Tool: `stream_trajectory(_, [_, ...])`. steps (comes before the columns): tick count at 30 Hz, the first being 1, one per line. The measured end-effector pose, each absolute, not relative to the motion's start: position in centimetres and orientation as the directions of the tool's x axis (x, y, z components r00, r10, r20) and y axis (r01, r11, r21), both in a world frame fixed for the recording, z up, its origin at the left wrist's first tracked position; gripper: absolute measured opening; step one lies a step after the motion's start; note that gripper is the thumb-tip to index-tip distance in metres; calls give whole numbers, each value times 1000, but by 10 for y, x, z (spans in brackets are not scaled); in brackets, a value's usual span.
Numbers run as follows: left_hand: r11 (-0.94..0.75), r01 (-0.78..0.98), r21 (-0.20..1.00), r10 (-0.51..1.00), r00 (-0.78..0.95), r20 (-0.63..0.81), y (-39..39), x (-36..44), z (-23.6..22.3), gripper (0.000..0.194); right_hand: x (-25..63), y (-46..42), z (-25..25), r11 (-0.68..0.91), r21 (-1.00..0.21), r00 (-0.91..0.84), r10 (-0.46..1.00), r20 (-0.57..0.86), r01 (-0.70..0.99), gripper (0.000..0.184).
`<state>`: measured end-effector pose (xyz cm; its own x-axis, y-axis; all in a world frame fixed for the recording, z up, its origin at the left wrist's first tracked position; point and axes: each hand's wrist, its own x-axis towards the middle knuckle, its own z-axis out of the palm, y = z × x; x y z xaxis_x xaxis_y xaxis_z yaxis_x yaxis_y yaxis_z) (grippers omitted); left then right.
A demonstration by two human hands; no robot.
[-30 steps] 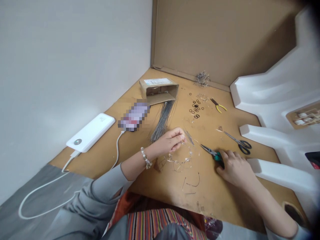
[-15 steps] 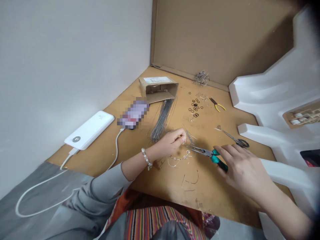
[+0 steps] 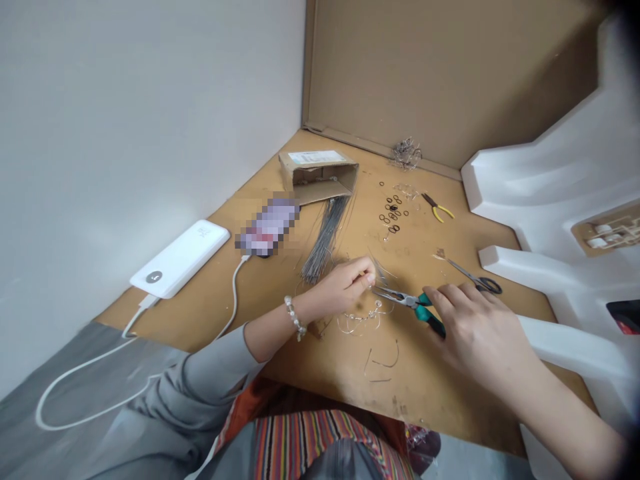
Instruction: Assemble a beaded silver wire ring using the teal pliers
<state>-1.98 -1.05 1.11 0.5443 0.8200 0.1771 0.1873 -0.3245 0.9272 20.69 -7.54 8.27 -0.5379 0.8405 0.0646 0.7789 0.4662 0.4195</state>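
My left hand is closed in a pinch above the tabletop, with a small clear bead and thin wire showing at the fingertips. Below those fingers curves a strand of beaded wire with clear beads and loose thin ends; how it joins the pinched part is hidden. My right hand wraps round the green and black handles of needle-nose pliers. Their jaws point left, slightly apart, close to my left fingertips. A bundle of straight grey wires lies just beyond my left hand.
An open cardboard box lies behind the wires. Black rings, yellow-handled pliers and scissors lie to the right. A phone and white power bank with cables lie left. White foam borders the right side.
The pliers and my right hand have shifted slightly left, and the handles look a little further apart. My left hand keeps its pinch. The whole view has shifted slightly.
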Motion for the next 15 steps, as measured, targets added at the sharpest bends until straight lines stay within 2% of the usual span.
stream_trajectory(6, [-281, 175, 944, 828, 541, 146, -11, -19, 13, 18, 209, -77, 82, 469, 386, -526, 849, 53, 795, 24])
stream_trajectory(15, [-365, 172, 915, 814, 537, 224, -12, -19, 11, 20, 211, -77, 83, 414, 300, -437, 899, 10, 859, 22])
